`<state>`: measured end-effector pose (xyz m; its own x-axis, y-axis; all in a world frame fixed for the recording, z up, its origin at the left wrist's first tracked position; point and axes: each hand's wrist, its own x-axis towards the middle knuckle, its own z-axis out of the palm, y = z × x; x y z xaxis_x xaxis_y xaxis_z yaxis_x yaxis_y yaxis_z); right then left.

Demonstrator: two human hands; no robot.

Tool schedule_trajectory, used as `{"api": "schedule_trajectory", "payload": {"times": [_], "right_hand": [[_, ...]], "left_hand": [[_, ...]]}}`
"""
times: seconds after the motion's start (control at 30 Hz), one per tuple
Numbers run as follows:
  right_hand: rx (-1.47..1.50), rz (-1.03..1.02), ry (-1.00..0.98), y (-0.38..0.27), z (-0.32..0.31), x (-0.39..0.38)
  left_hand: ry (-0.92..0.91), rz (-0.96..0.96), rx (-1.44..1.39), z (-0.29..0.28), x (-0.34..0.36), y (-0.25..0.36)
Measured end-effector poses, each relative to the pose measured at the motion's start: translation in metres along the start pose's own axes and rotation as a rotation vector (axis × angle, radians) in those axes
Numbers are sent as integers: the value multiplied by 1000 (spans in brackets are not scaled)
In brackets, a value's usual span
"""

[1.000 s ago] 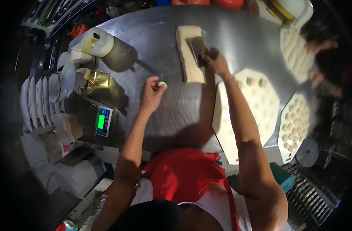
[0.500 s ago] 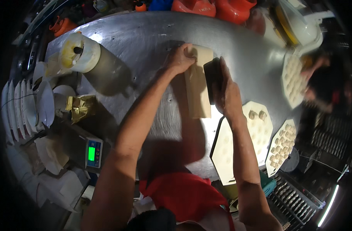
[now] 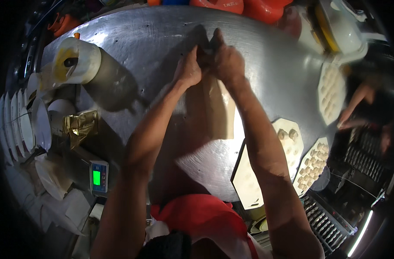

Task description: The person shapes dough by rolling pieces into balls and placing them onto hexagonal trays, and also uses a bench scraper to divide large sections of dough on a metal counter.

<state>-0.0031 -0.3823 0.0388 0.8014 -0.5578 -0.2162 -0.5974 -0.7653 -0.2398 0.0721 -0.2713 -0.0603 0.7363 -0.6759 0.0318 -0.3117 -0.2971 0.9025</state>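
Note:
A long pale slab of dough (image 3: pixel 221 110) lies lengthwise on the metal table. At its far end my right hand (image 3: pixel 230 62) is closed around a dark flat rectangular tool, with one finger stretched forward along it. The tool is mostly in shadow and the hand is slightly blurred. Close beside it, on the left, my left hand (image 3: pixel 189 70) is by the far end of the dough. Its fingertips are in shadow, so I cannot tell whether they touch the dough or the tool.
White octagonal trays, one (image 3: pixel 246 183) near my right forearm, another (image 3: pixel 310 166) with small dough pieces, and one (image 3: pixel 332 93) farther right by another person's arm (image 3: pixel 356 101). At left are a whitish tub (image 3: pixel 87 60), gold foil wrapper (image 3: pixel 81 125) and digital scale (image 3: pixel 99 177).
My right hand has moved from the dough's right side to its far end, bringing the dark tool across and turning it. My left hand has shifted slightly nearer and left.

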Motion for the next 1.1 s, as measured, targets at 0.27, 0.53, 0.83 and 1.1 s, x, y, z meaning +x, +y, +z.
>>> {"api": "schedule_trajectory", "payload": {"times": [0.27,0.53,0.83,1.1], "right_hand": [[95,-177,166,27,54,-183],[51,-25,-54,29,62,-362],[101,49,-239,47,44,-432],[140,63,-270,58,46,-435]], "left_hand": [[79,-123,-142,-18,-27,23],[231,-8,-497,-132,-204,102],[338,-78,537,-192,-299,-66],[276,19,516,-178,-250,19]]}}
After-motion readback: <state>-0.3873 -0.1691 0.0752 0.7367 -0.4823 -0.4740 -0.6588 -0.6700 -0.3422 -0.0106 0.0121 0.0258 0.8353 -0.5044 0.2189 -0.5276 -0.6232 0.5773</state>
